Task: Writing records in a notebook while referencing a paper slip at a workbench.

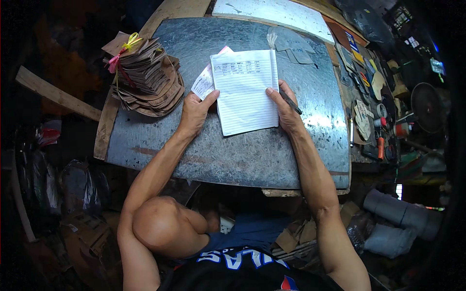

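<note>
Between my two hands is a lined notebook [247, 97], its page facing up with a handwritten table near the top. My left hand [195, 110] pinches its left edge, thumb on top. A smaller printed paper slip [204, 83] sticks out from behind the notebook, just above that thumb. On the right edge, my right hand [286, 106] grips the notebook with the thumb on the page. A dark pen [290, 101] also rests in the right hand, slanting across its fingers. The fingers under the notebook are hidden.
Left on the metal-topped table [160, 150] stands a stack of brown cut pieces [150, 72] tied with ribbons. Flat grey pieces [296, 48] lie at the far right. A side bench holds tools, including an orange-handled tool [381, 148] and a tape roll [382, 110].
</note>
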Demonstrator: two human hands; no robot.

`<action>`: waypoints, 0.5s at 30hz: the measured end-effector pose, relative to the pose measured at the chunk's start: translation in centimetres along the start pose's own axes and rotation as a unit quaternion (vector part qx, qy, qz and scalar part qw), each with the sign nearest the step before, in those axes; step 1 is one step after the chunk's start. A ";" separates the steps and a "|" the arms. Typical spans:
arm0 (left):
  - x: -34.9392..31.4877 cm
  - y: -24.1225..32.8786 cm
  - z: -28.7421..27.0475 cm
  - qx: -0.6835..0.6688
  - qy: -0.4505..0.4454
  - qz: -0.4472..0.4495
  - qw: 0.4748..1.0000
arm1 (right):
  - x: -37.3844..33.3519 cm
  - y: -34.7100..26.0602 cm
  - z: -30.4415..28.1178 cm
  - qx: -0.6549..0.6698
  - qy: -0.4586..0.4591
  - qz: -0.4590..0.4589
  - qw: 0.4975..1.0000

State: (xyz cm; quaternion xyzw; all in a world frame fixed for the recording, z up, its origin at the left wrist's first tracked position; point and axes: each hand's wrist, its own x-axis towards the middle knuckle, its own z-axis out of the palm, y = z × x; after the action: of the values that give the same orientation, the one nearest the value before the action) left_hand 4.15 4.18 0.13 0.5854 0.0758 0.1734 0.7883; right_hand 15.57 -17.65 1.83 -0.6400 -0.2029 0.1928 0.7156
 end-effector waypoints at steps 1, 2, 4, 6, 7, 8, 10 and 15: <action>0.0 0.2 0.1 -0.006 0.001 -0.001 1.000 | 0.0 -0.1 0.0 0.004 0.001 0.004 1.000; 0.0 0.3 0.2 -0.006 0.001 -0.001 1.000 | -0.1 -0.1 0.0 0.008 0.002 0.007 1.000; 0.0 0.7 0.3 0.038 -0.004 0.021 0.999 | -0.2 -0.1 0.1 0.007 0.002 0.004 1.000; 0.1 0.5 0.2 0.023 -0.007 0.017 1.000 | -0.1 0.0 0.2 0.007 0.002 0.001 1.000; 0.1 0.5 0.2 0.007 -0.012 0.011 1.000 | -0.1 0.0 0.1 0.008 0.002 -0.001 1.000; 0.1 0.5 0.2 0.008 -0.010 0.012 1.000 | 0.0 0.1 0.1 0.009 0.002 -0.002 1.000; 0.0 0.4 0.2 0.013 -0.006 0.007 1.000 | 0.0 0.1 0.0 0.010 -0.001 0.000 1.000; 0.0 0.5 0.2 0.012 -0.003 0.012 1.000 | 0.1 0.2 0.0 0.017 0.001 0.004 1.000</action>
State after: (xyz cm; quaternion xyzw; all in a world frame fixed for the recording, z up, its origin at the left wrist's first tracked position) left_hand 4.12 4.08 0.67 0.5963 0.0685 0.1796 0.7794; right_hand 15.62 -17.57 1.68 -0.6284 -0.1967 0.1984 0.7260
